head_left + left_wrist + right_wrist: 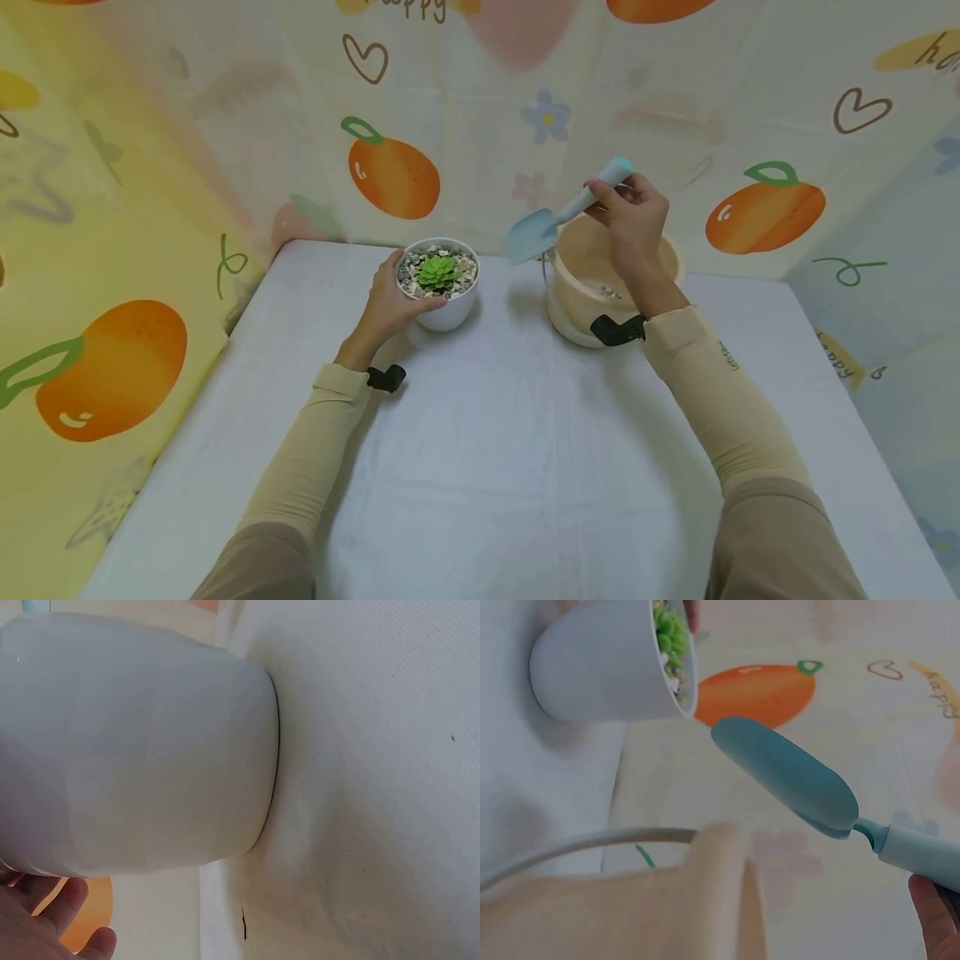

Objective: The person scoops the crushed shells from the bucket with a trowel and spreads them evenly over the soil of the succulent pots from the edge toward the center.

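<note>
My left hand (pixel 384 302) grips the side of a small white flowerpot (pixel 450 315), its thumb across the front near the rim. The pot stands upright on the table and holds a green succulent (pixel 438 272) set among mixed pebbles (pixel 465 265). In the left wrist view the pot's smooth wall (pixel 150 750) fills much of the picture, with fingertips (pixel 69 900) beside it. My right hand (pixel 637 221) holds a light blue garden trowel (pixel 534 235) by its handle, over a beige bucket (pixel 573 287). The trowel's blade (pixel 787 776) points down and left, between bucket and pot.
Several small pebbles (pixel 610 292) lie at the bottom of the bucket. A thin grey bail handle (pixel 607 838) hangs at the bucket's side. A white cloth (pixel 480 467) covers the table, and a fruit-printed curtain (pixel 465 108) hangs right behind it.
</note>
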The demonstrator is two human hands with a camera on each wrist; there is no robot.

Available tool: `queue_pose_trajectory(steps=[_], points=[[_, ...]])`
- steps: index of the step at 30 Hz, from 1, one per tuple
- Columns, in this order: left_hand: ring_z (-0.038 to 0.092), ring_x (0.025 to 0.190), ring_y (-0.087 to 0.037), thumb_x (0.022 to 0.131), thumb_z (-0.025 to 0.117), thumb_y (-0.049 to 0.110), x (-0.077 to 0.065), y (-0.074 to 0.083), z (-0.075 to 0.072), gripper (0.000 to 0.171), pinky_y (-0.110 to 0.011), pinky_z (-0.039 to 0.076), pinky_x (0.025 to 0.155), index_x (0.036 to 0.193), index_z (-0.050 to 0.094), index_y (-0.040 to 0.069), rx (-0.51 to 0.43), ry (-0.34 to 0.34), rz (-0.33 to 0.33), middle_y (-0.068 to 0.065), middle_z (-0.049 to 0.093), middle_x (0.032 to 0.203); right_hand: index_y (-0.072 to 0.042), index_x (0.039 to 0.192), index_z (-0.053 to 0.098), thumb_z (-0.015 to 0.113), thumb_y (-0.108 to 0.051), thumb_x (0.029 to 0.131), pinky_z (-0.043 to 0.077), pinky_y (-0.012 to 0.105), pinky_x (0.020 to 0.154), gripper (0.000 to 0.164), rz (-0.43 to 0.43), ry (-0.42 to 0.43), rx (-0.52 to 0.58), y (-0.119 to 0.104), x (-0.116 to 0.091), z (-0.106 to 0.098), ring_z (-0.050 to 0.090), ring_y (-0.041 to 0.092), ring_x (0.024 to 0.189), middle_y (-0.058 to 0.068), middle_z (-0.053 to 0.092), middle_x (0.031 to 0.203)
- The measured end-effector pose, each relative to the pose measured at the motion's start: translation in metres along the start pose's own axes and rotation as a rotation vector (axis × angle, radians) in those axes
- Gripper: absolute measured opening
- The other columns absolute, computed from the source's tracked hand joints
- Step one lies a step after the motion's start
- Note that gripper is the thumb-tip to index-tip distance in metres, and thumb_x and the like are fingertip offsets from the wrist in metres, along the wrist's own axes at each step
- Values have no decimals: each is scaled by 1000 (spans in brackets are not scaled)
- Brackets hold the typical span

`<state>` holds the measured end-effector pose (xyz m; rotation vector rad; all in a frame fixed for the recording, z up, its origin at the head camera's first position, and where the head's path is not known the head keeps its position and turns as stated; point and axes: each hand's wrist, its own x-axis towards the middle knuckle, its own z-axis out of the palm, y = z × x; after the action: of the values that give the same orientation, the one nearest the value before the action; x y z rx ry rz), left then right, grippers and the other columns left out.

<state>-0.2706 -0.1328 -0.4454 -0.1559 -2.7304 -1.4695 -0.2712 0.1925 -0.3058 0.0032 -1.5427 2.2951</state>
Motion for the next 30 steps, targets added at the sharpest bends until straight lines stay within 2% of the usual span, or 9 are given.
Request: queue_pose_trajectory(steps=[5, 13, 19, 30], points=[[28, 142, -34, 69, 86, 43, 0, -1, -1, 115, -60, 25, 115, 155, 17, 9, -12, -9, 18, -17, 27, 155, 2, 95, 67, 75, 0, 81, 60, 32, 75, 17, -4, -1, 61, -12, 3, -10, 72, 25, 79, 12, 70, 82], [26, 143, -32, 70, 87, 40, 1, -5, -4, 114, -57, 23, 117, 155, 17, 10, -79, -38, 33, -17, 25, 156, 7, 99, 64, 81, -4, 76, 59, 35, 76, 30, 4, 27, 118, -27, 8, -28, 72, 26, 76, 14, 70, 82], [26, 143, -30, 71, 86, 37, 0, -6, -5, 112, -54, 22, 119, 155, 17, 10, -119, -35, 41, -16, 25, 156, 4, 99, 65, 81, -6, 76, 59, 34, 76, 31, 9, 45, 113, -33, 10, -40, 72, 27, 79, 14, 70, 84], [26, 144, -31, 72, 85, 37, -1, -5, -5, 111, -54, 22, 118, 155, 17, 10, -101, -42, 40, -16, 24, 157, 1, 98, 66, 79, -9, 79, 59, 33, 77, 25, -43, 80, 58, -34, 9, -58, 71, 27, 83, 14, 68, 88]])
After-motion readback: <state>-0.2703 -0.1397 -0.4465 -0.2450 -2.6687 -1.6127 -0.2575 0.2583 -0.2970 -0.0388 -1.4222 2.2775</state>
